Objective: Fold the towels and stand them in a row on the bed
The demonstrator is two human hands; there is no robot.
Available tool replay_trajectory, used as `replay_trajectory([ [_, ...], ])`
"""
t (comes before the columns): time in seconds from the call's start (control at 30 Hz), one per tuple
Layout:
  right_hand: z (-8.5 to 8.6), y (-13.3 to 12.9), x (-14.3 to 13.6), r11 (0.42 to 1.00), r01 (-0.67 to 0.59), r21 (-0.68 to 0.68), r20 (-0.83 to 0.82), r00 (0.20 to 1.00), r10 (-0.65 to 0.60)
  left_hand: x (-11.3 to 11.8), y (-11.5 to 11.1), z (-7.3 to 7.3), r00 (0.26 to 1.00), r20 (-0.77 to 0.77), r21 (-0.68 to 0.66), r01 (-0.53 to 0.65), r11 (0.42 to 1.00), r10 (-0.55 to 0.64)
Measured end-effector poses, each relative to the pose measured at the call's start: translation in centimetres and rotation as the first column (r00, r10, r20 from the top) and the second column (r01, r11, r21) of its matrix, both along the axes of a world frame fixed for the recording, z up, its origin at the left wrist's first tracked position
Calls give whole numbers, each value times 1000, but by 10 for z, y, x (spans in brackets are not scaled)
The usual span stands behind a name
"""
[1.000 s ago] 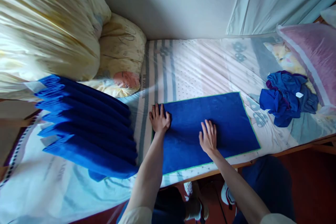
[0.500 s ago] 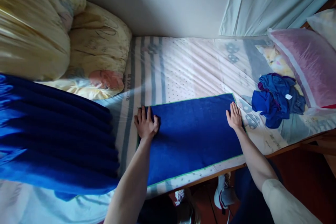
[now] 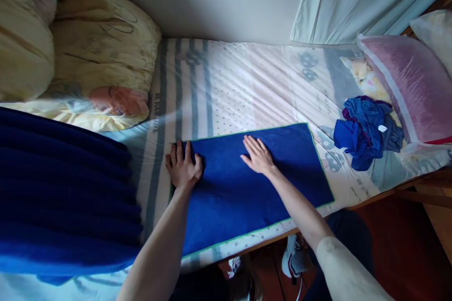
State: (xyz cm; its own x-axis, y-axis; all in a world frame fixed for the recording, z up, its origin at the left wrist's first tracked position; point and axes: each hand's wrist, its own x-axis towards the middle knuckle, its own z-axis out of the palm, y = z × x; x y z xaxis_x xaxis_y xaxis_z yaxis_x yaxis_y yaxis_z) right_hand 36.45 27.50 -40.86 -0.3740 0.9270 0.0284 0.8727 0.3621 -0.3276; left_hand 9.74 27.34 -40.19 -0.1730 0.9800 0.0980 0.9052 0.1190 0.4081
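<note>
A blue towel with thin green edging lies spread flat on the bed. At its far left corner, my left hand rests palm down with the fingers spread. My right hand lies flat near the middle of the towel's far half, fingers stretched out. Neither hand grips anything. The towel's left edge is partly hidden by my left hand and forearm.
Crumpled blue clothes lie on the right beside a pink pillow. A blue pleated cloth hangs at the left, before a yellowish quilt. A pale curtain hangs at the back right.
My right hand has moved left from the towel's right edge to its middle, staying flat. My left hand has kept its place at the far left corner. The view has shifted slightly.
</note>
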Motion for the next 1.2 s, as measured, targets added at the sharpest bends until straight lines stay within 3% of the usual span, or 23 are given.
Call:
replay_trajectory([
  [0.17,3,21,134,955,296,7,70,953,-296,4,-1,8,999,-39,-40,-16,999,14],
  [0.27,0,32,187,926,376,41,106,920,-378,5,0,9,999,-46,-47,-25,999,22],
  [0.37,-2,41,200,925,378,46,141,914,-380,5,0,8,999,-44,-48,-23,999,21],
  [0.47,2,29,188,927,371,54,171,911,-374,3,-1,6,999,-38,-65,-27,998,25],
  [0.6,10,-35,176,946,315,81,163,932,-325,-1,3,4,1000,-24,-70,2,998,-3],
  [0.73,8,-104,198,965,258,40,147,954,-261,5,0,9,998,-60,-92,11,996,-17],
  [0.83,2,-122,218,950,305,67,143,939,-312,17,-35,10,998,-64,-110,8,994,-15],
  [0.97,-2,-122,229,936,342,83,127,928,-350,29,-132,1,999,-45,-113,12,994,-18],
  [1.07,1,-135,234,935,348,76,89,931,-353,30,-199,-5,991,-32,-108,-130,986,127],
  [1.13,4,-152,238,930,359,74,53,930,-364,28,-226,-6,972,-18,-108,-233,966,233],
  [1.2,8,-173,241,914,399,72,18,916,-402,27,-238,-5,958,-7,-114,-286,951,287],
])
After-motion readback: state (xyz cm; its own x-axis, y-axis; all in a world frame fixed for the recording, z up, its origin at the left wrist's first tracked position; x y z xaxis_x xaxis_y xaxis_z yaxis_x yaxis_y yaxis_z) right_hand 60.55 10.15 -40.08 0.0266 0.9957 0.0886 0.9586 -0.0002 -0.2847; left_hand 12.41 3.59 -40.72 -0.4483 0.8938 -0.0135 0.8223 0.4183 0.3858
